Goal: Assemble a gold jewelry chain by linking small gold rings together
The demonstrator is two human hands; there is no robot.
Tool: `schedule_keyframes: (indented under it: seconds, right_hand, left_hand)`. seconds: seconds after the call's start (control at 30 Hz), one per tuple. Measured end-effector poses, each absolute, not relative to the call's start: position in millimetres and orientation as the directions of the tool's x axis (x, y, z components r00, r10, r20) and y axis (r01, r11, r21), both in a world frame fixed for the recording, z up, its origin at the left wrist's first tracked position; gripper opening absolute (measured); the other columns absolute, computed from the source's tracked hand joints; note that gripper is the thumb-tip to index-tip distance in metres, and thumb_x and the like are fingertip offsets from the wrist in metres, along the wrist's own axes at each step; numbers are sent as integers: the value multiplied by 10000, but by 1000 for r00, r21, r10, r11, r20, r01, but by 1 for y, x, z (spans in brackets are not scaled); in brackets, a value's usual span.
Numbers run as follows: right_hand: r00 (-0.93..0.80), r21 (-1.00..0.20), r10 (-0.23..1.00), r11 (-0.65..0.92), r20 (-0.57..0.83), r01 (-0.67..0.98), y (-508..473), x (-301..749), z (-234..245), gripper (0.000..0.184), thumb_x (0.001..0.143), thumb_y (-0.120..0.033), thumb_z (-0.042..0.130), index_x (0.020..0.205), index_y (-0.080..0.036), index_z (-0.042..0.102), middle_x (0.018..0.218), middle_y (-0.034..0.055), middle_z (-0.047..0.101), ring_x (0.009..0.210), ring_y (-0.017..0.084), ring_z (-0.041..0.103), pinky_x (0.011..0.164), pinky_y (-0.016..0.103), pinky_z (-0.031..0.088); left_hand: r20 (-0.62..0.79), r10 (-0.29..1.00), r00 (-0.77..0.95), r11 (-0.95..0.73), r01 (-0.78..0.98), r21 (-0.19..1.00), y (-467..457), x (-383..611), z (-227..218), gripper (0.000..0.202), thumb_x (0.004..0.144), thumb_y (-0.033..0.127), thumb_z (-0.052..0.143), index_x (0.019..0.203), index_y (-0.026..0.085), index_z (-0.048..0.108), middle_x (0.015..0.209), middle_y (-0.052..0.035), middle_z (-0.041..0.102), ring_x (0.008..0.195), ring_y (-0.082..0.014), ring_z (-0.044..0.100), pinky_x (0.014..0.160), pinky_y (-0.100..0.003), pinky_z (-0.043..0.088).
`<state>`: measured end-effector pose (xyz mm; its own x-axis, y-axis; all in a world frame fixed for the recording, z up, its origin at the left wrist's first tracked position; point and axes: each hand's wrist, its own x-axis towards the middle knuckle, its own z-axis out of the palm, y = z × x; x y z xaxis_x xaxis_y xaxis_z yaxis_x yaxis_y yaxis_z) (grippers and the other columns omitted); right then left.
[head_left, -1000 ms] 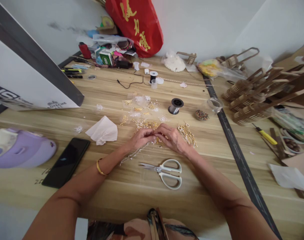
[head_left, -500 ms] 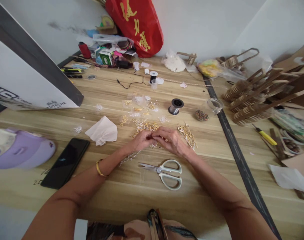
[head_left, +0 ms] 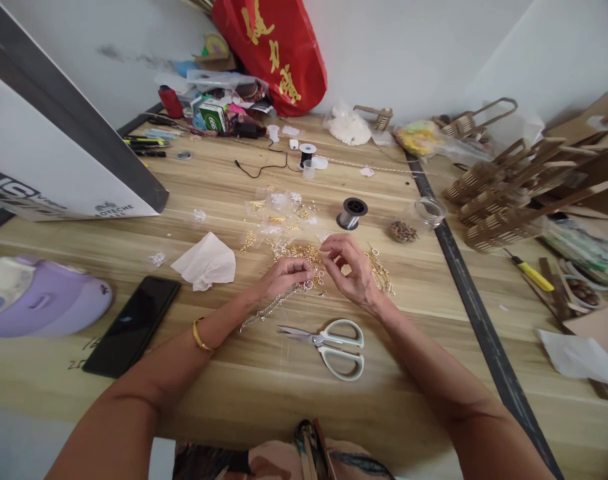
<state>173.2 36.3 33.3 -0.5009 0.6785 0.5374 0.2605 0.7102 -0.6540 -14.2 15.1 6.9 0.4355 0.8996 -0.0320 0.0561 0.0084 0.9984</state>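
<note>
My left hand (head_left: 287, 275) is closed in a pinch, thumb against fingers. A thin silver chain (head_left: 267, 311) with small pieces along it runs from below its fingertips down to the left across the table. My right hand (head_left: 353, 272) is held just to the right, fingers curved and thumb a little apart; nothing shows clearly between them. Under and between the hands lies a pile of small gold and silver findings (head_left: 304, 252). Several gold chain pieces (head_left: 381, 275) lie beside my right hand. White-handled scissors (head_left: 329, 340) lie partly open below both hands.
Behind the pile are small bags of findings (head_left: 277, 203), a wire spool (head_left: 353, 212) and a bowl of dark beads (head_left: 404, 231). A tissue (head_left: 207, 262), phone (head_left: 131, 327) and purple case (head_left: 49, 297) lie left. Woven baskets (head_left: 504, 200) and a yellow cutter (head_left: 534, 272) are right.
My hands were touching at the fingertips and have moved apart. The right hand has shifted slightly up and opened its fingers. More of the silver chain shows below the left hand.
</note>
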Motion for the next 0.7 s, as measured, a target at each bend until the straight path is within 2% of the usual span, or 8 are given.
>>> schedule_keyframes:
  seconds: [0.1,0.17,0.37,0.5,0.7]
  right_hand:
    - [-535,-607,642,746,549,273,42,176,30,142,901,-199,482,1013,-188,568,1006,87,567,698,116,556,519,223,474]
    - [-615,-580,591,775,523,252,44,176,27,151,904,-189,471,1010,-189,579,961,83,585,766,142,578,563,238,497]
    - [-721,-557,525,798,453,231,46,175,20,268,917,-186,450,1163,-211,553,1091,99,572,948,172,600,771,317,534]
    - [-723,-554,520,801,455,228,46,176,20,236,925,-183,442,1118,-204,577,1062,96,575,950,168,595,806,322,525]
    - [-725,-557,522,798,449,230,45,176,23,167,931,-197,437,1007,-178,585,935,88,585,840,161,589,734,302,511]
  left_hand:
    - [-42,902,430,31,33,999,16,-15,10,233,791,341,615,715,122,598,670,-11,588,663,-120,537,662,-242,409]
    - [-42,905,422,34,26,999,16,-15,10,226,786,338,619,723,121,601,672,-10,588,664,-120,536,661,-245,407]
    - [-54,921,386,62,-7,998,17,-15,10,205,764,310,631,802,109,629,676,-2,576,651,-115,521,642,-249,397]
    - [-56,922,383,54,16,998,17,-15,10,210,761,320,633,763,111,615,658,2,567,631,-106,506,614,-237,380]
    - [-61,917,394,52,36,998,17,-15,11,245,766,347,629,699,116,580,634,7,565,606,-98,496,602,-228,371]
